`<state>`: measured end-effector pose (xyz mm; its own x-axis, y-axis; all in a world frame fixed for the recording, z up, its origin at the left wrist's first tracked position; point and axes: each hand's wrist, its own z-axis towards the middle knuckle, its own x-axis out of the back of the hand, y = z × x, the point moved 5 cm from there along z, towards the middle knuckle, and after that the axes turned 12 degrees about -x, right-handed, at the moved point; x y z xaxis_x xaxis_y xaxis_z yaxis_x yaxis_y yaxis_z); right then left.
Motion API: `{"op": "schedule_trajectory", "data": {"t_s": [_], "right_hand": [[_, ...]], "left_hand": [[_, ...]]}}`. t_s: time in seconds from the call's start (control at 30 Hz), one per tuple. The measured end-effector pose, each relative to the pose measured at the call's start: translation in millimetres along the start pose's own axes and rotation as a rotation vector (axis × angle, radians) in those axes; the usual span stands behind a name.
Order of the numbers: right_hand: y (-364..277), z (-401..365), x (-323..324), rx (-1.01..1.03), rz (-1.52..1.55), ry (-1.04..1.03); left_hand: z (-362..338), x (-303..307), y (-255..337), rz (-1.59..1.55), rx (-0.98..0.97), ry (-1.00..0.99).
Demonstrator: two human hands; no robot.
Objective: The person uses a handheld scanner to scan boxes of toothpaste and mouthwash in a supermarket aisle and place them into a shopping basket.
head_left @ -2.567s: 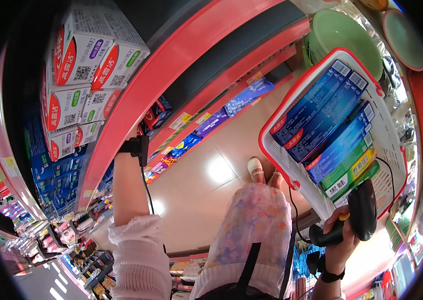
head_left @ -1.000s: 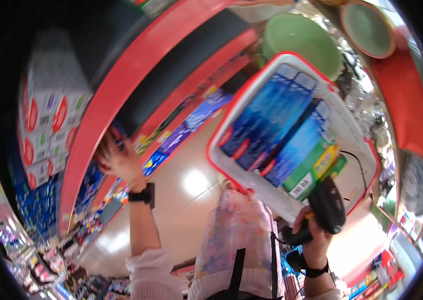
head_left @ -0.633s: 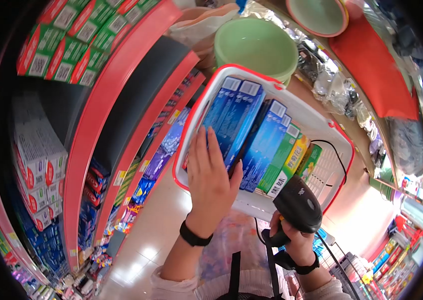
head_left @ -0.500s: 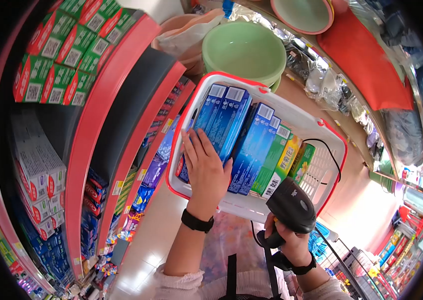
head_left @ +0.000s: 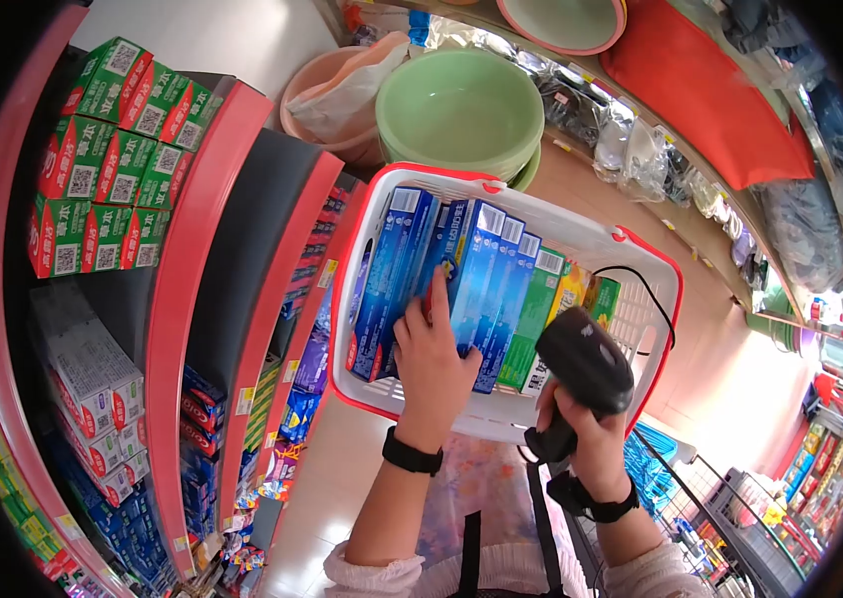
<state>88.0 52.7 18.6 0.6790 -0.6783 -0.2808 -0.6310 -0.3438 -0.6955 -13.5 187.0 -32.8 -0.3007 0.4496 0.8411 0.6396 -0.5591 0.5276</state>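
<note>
Touching the long blue cardboard boxes [head_left: 486, 289] with extended fingers, the left hand [head_left: 429, 364] lies palm down near the centre of the frame; whether thumb and fingers pinch one cannot be told, as the underside is hidden. The right hand [head_left: 591, 439] is wrapped around a black plastic pistol-shaped barcode scanner [head_left: 586, 361], right of centre. Light fingertip pressure along one box edge looks best here, parting a single box from its neighbours without crushing the card, with the scanner body held off the packs.

The boxes sit side by side in a white slotted plastic basket with a red rim [head_left: 581, 229], beside a green carton [head_left: 533, 329]. Slack room shows at the basket's right end, though a thin black cable [head_left: 655, 295] curves there and could snag. Left of it, a red shelf edge [head_left: 280, 269] limits sideways swing; pale green round basins [head_left: 461, 110] crowd the far rim at upper centre. Bare tiled floor [head_left: 327, 444] offers clearance toward lower left of centre.
</note>
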Motion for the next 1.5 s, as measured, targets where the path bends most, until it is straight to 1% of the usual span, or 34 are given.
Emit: {"op": "schedule_trajectory", "data": {"t_s": [0.03, 0.07, 0.13, 0.27, 0.33, 0.37, 0.4, 0.47, 0.5, 0.53, 0.6, 0.67, 0.73, 0.8, 0.83, 0.87, 0.93, 1.0, 1.03, 1.07, 1.13, 1.17, 1.23, 1.27, 1.3, 1.33, 1.37, 1.47, 1.5], "right_hand": [[-7.2, 4.8, -4.6, 0.014, -0.043, 0.018], [-10.9, 10.9, -8.2, 0.017, -0.044, 0.016], [-15.7, 22.1, -16.4, 0.008, -0.115, -0.024], [-12.0, 34.0, -25.3, -0.012, -0.110, 0.004], [-10.6, 28.6, -27.6, 0.069, -0.118, 0.016], [-13.1, 24.1, -29.5, 0.137, -0.146, 0.007], [-16.5, 18.6, -33.4, 0.200, -0.169, -0.014], [-11.7, 10.5, -31.3, 0.236, -0.221, -0.055], [-9.5, 7.1, -35.9, 0.253, -0.206, -0.080], [-7.9, 3.0, -40.3, 0.274, -0.189, -0.094], [0.8, -1.7, -46.2, 0.210, -0.222, -0.134], [7.0, -2.3, -44.9, 0.154, -0.268, -0.079], [9.5, -2.9, -49.9, 0.129, -0.259, -0.102], [11.6, -2.6, -53.6, 0.121, -0.257, -0.081], [13.3, -0.9, -55.6, 0.129, -0.259, -0.094], [14.0, 0.5, -58.7, 0.125, -0.262, -0.096], [14.2, 1.8, -65.7, 0.133, -0.238, -0.094], [16.8, 1.5, -71.8, 0.130, -0.239, -0.093], [18.2, 0.9, -73.4, 0.128, -0.237, -0.085], [19.8, 0.7, -74.9, 0.123, -0.239, -0.086], [23.1, -0.5, -78.4, 0.119, -0.250, -0.116], [25.5, -1.0, -79.2, 0.115, -0.252, -0.116], [31.4, -2.6, -80.3, 0.093, -0.266, -0.102], [33.3, -4.2, -80.7, 0.089, -0.267, -0.102], [35.7, -5.2, -82.0, 0.070, -0.265, -0.113], [37.9, -6.5, -83.5, 0.050, -0.263, -0.124], [39.5, -8.4, -85.3, 0.047, -0.264, -0.123], [45.5, -12.3, -86.9, 0.005, -0.281, -0.110], [46.9, -12.5, -88.1, 0.006, -0.302, -0.158]], "left_hand": [[0.5, 0.7, -3.6, -0.028, 0.046, -0.037], [-1.3, -2.7, -7.5, -0.026, 0.044, -0.034], [-7.4, -8.8, -16.5, -0.121, 0.030, 0.139], [-26.7, 15.5, -7.7, -0.199, 0.037, 0.218], [-41.9, 32.5, -5.3, -0.287, 0.015, 0.294], [-49.1, 43.6, -3.2, -0.276, 0.014, 0.302], [-58.7, 55.3, -4.4, -0.248, 0.057, 0.320], [-78.0, 69.4, -1.8, -0.176, -0.010, 0.205], [-91.0, 76.1, -4.3, -0.148, -0.038, 0.230], [-103.8, 83.5, -7.9, -0.248, -0.021, 0.232], [-127.6, 100.1, -19.5, -0.307, 0.067, 0.254], [-151.7, 103.6, -41.2, -0.313, 0.127, 0.283], [-172.7, 104.2, -64.8, -0.327, 0.180, 0.309], [-194.2, 101.6, -93.7, -0.597, 0.435, 0.393], [-196.5, 105.4, -105.0, -0.677, 0.479, 0.426], [-196.3, 115.2, -116.3, -0.545, 0.410, 0.450], [-204.5, 115.3, -143.8, -0.738, 0.523, 0.559], [-207.2, 130.0, -161.1, -0.852, 0.586, 0.743], [-205.0, 143.9, -165.8, -0.887, 0.558, 0.771], [-207.1, 152.6, -172.5, -0.886, 0.572, 0.860], [-211.0, 170.9, -185.6, -0.803, 0.647, 0.899], [-210.0, 170.8, -193.1, -0.802, 0.652, 0.898], [-211.8, 174.3, -208.2, -0.548, 0.552, 0.954], [-220.9, 168.7, -227.0, -0.547, 0.555, 0.952], [-233.4, 170.5, -246.8, -0.276, 0.487, 0.930], [-238.5, 173.4, -253.1, -0.008, 0.415, 0.897], [-240.5, 174.4, -256.8, 0.145, 0.384, 0.872], [-245.1, 172.9, -268.7, 0.315, 0.363, 0.815], [-245.8, 172.3, -271.3, 0.329, 0.363, 0.808]]}}
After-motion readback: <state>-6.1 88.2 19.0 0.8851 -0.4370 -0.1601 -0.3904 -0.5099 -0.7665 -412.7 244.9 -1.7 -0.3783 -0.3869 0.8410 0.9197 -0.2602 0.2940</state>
